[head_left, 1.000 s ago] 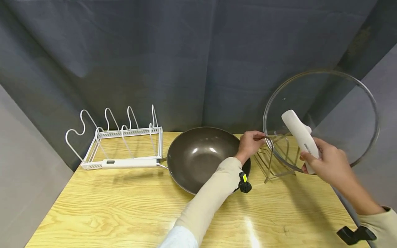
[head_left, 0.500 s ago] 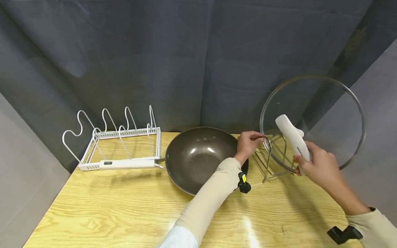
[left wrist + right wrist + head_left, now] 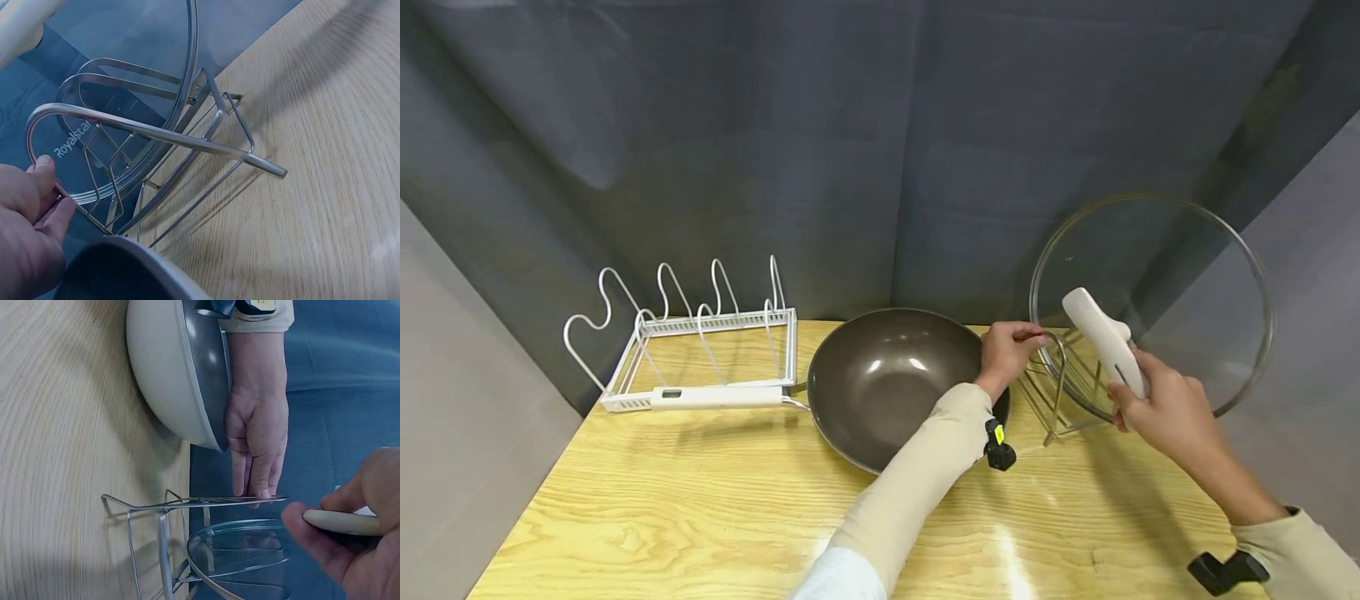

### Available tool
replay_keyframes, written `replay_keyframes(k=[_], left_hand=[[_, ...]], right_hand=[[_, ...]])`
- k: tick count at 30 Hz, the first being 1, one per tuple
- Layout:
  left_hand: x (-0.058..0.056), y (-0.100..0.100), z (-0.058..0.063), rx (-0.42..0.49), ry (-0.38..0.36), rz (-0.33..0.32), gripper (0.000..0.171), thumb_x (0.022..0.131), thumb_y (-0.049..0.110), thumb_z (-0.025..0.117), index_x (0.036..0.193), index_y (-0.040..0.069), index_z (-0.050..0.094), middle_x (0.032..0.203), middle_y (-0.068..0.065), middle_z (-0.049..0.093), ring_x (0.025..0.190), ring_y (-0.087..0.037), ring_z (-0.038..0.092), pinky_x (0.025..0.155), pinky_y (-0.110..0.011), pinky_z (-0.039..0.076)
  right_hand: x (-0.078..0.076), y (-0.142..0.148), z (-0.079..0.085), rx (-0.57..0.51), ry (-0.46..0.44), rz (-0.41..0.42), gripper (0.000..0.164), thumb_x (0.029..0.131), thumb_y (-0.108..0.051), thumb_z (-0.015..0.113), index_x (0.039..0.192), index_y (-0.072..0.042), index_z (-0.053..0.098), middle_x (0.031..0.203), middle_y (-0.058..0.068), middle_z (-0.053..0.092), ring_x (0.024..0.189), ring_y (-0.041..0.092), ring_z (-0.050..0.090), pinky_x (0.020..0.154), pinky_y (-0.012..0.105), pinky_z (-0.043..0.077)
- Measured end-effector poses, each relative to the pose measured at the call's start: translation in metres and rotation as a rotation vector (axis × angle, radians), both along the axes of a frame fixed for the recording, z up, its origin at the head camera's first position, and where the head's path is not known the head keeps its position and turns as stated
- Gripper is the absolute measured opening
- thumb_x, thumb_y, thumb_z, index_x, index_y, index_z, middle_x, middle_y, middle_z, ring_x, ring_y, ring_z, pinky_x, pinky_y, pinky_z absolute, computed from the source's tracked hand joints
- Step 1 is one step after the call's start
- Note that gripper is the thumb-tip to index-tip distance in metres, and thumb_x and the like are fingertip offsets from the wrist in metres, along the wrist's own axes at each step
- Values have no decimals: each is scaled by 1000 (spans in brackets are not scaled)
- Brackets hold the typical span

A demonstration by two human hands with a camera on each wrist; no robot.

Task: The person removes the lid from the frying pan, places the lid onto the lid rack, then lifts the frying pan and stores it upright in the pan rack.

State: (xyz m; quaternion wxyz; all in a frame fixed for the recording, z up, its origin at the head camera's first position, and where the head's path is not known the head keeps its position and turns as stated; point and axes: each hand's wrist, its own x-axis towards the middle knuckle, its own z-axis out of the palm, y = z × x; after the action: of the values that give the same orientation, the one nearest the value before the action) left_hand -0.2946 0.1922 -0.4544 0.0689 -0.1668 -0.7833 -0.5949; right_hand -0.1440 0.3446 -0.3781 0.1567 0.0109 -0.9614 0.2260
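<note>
My left hand point(image 3: 1006, 354) pinches the top of a front metal loop on a small wire lid rack point(image 3: 169, 135). With my right hand point(image 3: 1172, 408) I grip the white handle point(image 3: 1101, 333) of a large round glass lid point(image 3: 1180, 275). The lid stands nearly upright, its lower rim down between the loops of the rack. In the left wrist view, "Royalstar" lettering shows on the glass behind the front loop. A dark-lined wok point(image 3: 887, 383) sits just left of the rack, partly behind my left forearm.
The wok's long white handle point(image 3: 722, 397) points left, along the front of a white wire pan rack point(image 3: 793, 350). Dark curtain point(image 3: 775, 150) hangs behind the wooden table point(image 3: 737, 517). A grey panel point(image 3: 1307, 333) stands at the right.
My right hand and the lid have moved left and down, lower into the lid rack. My left hand keeps its pinch on the loop.
</note>
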Motion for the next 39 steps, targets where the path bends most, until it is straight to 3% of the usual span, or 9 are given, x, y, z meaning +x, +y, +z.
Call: replay_keyframes(k=[7, 15, 22, 30, 39], left_hand=[[0, 1, -1, -1, -11, -4, 8, 90, 11, 78, 97, 8, 82, 92, -4, 79, 80, -10, 74, 75, -10, 46], [-1, 2, -2, -3, -19, 11, 7, 89, 10, 79, 95, 9, 83, 91, -3, 79, 78, -7, 72, 78, -12, 45], [0, 3, -2, -7, -17, 30, 7, 88, 11, 81, 94, 11, 83, 90, -1, 80, 77, -5, 70, 75, -11, 46], [0, 1, -6, 9, 35, 26, 8, 88, 11, 80, 95, 9, 83, 91, -4, 79, 82, -11, 74, 75, -11, 48], [-2, 0, -8, 9, 40, 31, 9, 88, 15, 81, 96, 10, 84, 90, -1, 80, 81, -6, 72, 79, -9, 45]], right_hand=[[0, 0, -5, 21, 1, 26, 27, 98, -15, 65, 119, 0, 58, 59, -6, 64, 54, 14, 57, 49, 30, 37], [-2, -1, -7, 30, -9, 20, 33, 99, -14, 63, 126, 3, 56, 57, -6, 62, 52, 14, 55, 47, 30, 36], [-4, -1, -9, 29, -14, 25, 31, 98, -13, 62, 124, 3, 57, 57, -5, 61, 51, 14, 55, 46, 31, 36], [-9, 0, -11, 38, -10, 22, 33, 97, -13, 65, 125, 4, 57, 56, -5, 60, 50, 13, 55, 48, 32, 37], [-12, -1, -11, 27, -27, 15, 43, 97, -13, 66, 133, 8, 53, 61, -1, 63, 51, 13, 57, 49, 33, 40]])
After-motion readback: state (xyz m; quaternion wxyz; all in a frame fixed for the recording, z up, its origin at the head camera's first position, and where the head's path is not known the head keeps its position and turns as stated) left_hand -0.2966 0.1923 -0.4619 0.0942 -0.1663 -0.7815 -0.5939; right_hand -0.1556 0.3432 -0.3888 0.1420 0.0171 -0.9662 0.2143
